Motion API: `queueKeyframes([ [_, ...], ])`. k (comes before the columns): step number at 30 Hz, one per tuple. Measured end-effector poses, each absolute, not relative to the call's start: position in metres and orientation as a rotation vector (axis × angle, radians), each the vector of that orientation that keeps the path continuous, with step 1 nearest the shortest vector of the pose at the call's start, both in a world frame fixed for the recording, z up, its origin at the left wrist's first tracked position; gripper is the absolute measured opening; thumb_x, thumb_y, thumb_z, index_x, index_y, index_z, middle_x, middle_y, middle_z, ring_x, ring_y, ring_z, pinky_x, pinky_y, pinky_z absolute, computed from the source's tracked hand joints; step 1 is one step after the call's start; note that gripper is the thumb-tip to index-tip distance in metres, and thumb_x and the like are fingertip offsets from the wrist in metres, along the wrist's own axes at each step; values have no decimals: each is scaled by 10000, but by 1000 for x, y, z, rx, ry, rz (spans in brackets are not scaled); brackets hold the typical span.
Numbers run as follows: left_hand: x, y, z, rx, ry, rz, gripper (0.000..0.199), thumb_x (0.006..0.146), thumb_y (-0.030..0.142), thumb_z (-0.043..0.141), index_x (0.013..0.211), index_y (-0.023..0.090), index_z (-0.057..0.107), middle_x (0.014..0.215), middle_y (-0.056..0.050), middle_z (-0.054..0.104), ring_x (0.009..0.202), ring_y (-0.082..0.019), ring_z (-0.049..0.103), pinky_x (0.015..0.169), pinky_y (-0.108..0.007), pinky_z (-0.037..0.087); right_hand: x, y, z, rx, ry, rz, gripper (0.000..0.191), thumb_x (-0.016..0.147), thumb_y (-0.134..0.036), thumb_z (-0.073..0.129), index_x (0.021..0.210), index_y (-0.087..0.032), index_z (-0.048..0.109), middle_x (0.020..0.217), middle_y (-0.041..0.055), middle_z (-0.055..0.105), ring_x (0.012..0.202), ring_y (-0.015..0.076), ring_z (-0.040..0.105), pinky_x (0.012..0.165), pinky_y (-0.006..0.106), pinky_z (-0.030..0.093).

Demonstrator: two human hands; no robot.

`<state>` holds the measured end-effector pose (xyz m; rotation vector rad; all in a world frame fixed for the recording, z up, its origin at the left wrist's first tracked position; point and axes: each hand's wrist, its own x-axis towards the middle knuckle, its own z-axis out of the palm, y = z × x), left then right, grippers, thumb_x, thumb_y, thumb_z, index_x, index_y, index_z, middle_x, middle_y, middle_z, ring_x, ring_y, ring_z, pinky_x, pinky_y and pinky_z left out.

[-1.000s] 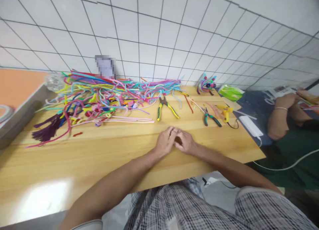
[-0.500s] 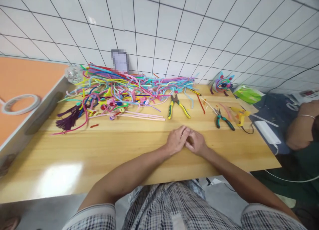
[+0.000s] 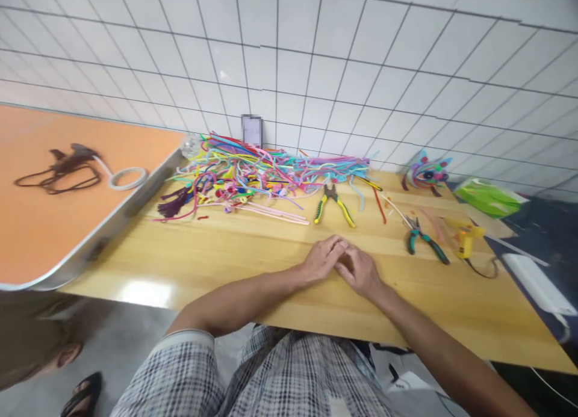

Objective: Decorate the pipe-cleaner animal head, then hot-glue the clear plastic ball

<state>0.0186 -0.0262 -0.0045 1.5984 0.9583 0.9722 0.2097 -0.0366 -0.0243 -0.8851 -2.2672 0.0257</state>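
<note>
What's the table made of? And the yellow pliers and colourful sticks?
The table looks like varnished wood: striped grain, shiny glare. The pliers seem metal, dark and dull, with bright handles, maybe plastic. The sticks look matt and bent, perhaps fuzzy wire; it's blurry.

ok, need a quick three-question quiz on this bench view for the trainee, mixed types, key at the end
1. True or false: the yellow-and-green pliers lie with their handles spread apart.
2. Which lies just to the right of the teal-handled pliers?
A) purple tassel
B) yellow glue gun
C) white ring
3. Fill in: the left hand and the right hand are ____ each other.

Key: 1 true; 2 B; 3 touching.
</note>
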Motion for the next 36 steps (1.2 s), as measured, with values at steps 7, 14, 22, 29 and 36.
queueKeyframes([
  [7,13,-26,-8,1502,1035,973,430,1091,508,491,1298,178,671,1111,-73,772,1042,-222,721,926,-329,556,209,-28,-24,-927,-2272,217,140,1056,-303,578,1186,-254,569,937,62,777,781,249,776,679,379,636],
  [14,3,-25,26,1469,1006,1035,464,1068,554,543,1292,170,675,865,-21,680,774,-167,625,728,-289,499,218,-32,-25,-916,-2264,220,269,1088,-370,550,1324,-242,564,1029,105,824,868,261,822,724,384,672],
  [22,-201,75,112,1524,1864,1594,280,1081,437,602,994,186,689,759,30,601,762,-137,546,760,-289,447,219,-32,-24,-959,-2275,318,312,1123,-424,514,1349,-219,578,991,74,824,813,218,817,704,340,682],
  [29,-375,143,126,1342,2275,1335,413,939,350,822,1192,77,644,1144,-11,694,1229,-146,530,1201,-370,323,214,-33,-19,-911,-2344,154,267,1140,-411,492,1283,-219,611,991,78,823,837,221,832,721,346,684],
  [36,-422,193,100,1300,2249,935,993,713,314,1012,1488,33,458,1454,-188,653,1424,-321,537,1275,-538,379,210,-33,-14,-861,-2380,-20,211,1135,-319,520,1251,-198,647,998,74,827,872,200,826,786,325,671],
])
